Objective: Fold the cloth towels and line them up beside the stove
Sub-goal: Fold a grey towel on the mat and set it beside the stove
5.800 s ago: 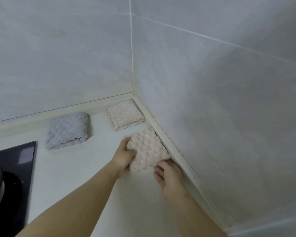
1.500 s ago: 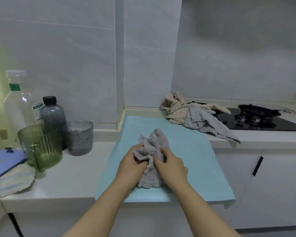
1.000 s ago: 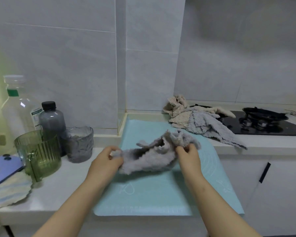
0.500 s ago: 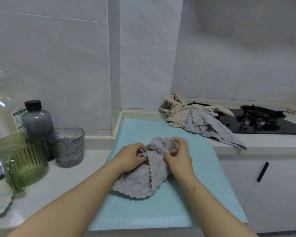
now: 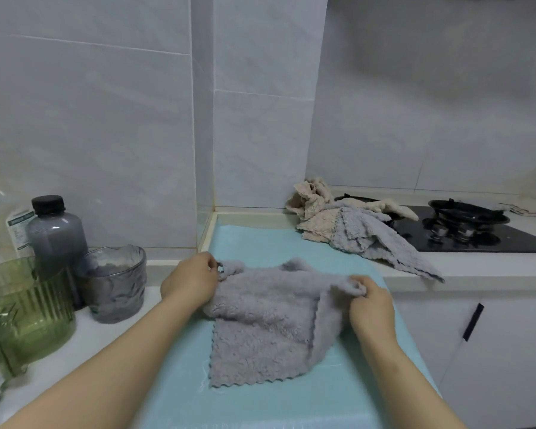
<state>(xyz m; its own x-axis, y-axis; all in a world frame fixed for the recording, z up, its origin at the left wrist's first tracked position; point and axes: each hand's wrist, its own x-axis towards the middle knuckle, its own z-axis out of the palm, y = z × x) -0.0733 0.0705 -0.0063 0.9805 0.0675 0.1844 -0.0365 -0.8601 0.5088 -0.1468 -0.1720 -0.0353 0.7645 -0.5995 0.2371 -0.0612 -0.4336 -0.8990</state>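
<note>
Hands moved apart, left hand (image 5: 190, 283) and right hand (image 5: 371, 305) fingers pinching the spread grey towel (image 5: 270, 317)

Over on the left, green jug (image 5: 25, 311) just beside grey cup (image 5: 113, 284), dark bottle (image 5: 56, 233) behind. Teal mat (image 5: 276, 243) spread across white counter (image 5: 99, 342).

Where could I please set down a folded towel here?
Bare: the near end of the blue mat, nearer than the grey towel, and its far strip toward the wall. Crowded: the left glasses, the towel pile by the stove.
</note>
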